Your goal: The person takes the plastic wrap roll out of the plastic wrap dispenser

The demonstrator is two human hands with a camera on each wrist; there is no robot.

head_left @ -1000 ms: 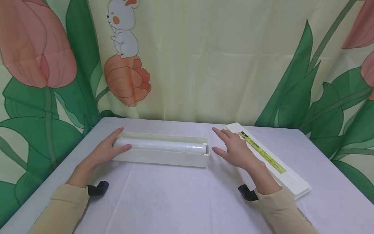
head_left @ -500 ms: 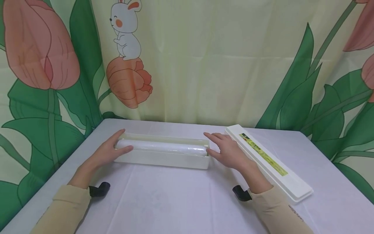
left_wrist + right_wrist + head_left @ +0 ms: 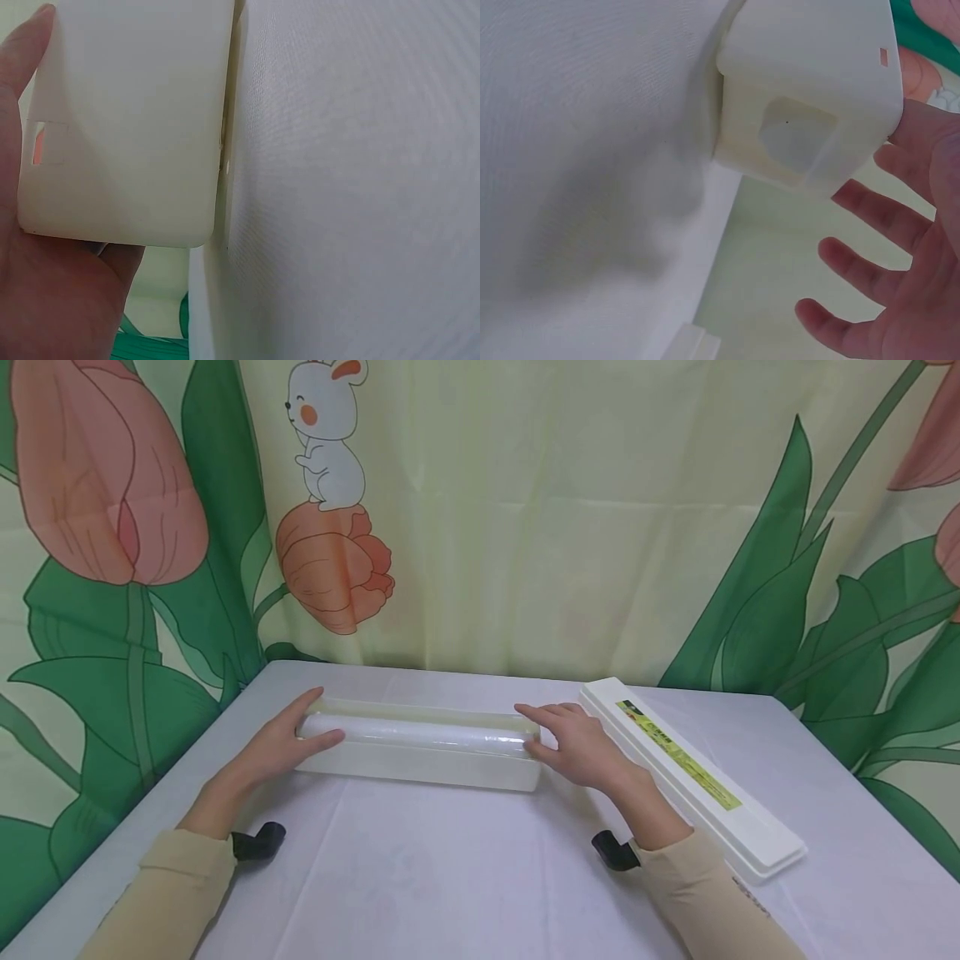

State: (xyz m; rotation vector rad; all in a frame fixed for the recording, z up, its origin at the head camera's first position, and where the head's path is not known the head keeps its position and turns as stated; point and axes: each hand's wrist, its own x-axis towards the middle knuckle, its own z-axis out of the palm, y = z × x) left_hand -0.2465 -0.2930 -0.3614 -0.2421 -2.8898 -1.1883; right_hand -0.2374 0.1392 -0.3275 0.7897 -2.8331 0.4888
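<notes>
A long white cling film box (image 3: 420,767) lies lengthwise on the table, its top uncovered. Inside it rests a roll of cling film (image 3: 420,733). My left hand (image 3: 279,739) grips the box's left end, thumb over the near side and fingers behind. At the other end, my right hand (image 3: 581,747) has its thumb at the near top corner and its index finger reaching over the far side. In the right wrist view, the other fingers (image 3: 866,270) are spread, off the box's end wall. The left wrist view shows the thumb (image 3: 30,52) along the box's edge.
A white lid (image 3: 675,768) with a yellow-green label lies at a slant to the right, beside my right forearm. A white cloth covers the table (image 3: 420,877). Behind it hangs a curtain (image 3: 517,527) printed with tulips and a rabbit.
My right hand has moved left, from beside the lid to the box's right end. My left hand stays at the left end. The head view has shifted slightly.
</notes>
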